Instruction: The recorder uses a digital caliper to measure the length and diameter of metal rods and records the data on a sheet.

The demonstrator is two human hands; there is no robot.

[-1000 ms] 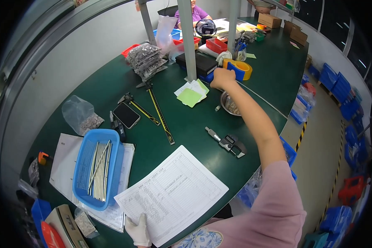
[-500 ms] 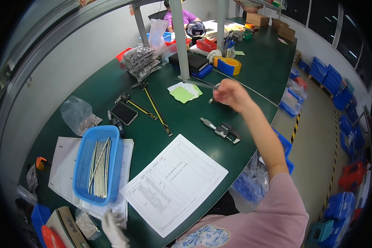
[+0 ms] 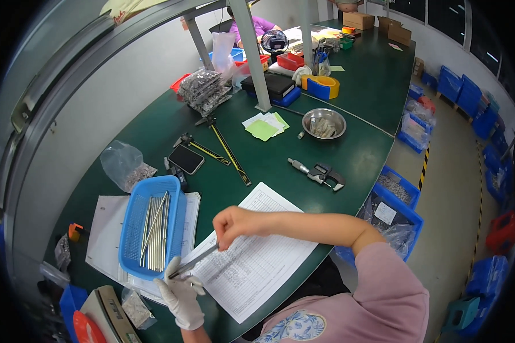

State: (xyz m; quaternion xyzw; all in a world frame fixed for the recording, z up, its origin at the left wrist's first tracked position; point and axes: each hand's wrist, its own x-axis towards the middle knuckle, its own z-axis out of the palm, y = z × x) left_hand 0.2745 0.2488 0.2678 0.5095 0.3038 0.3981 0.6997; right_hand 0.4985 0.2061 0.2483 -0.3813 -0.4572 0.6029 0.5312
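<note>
My bare right hand [image 3: 234, 227] is closed on a slim grey metal tool [image 3: 200, 260] that slants down to the left above the printed sheet [image 3: 274, 223]. Its kind is not clear. My left hand [image 3: 180, 294], in a white glove, lies at the tool's lower end with its fingers apart; a small shiny piece shows by the fingers, too small to name. Just beyond the glove is a blue basket [image 3: 126, 228] with several thin metal rods [image 3: 154, 234]. A steel bowl [image 3: 339, 123] holding small pieces stands farther off at the right.
A digital micrometer [image 3: 317, 173] lies right of the sheet. Two calipers [image 3: 230, 151] and a phone [image 3: 186, 159] lie beyond the basket. A metal post [image 3: 254, 57] rises from the table. Blue crates [image 3: 409, 217] stand beside the right edge. Another person [image 3: 257, 26] sits at the back.
My right hand has come back from the steel bowl to above the sheet, with the slim metal tool. My left hand has risen to meet the tool's lower end. The view has shifted slightly.
</note>
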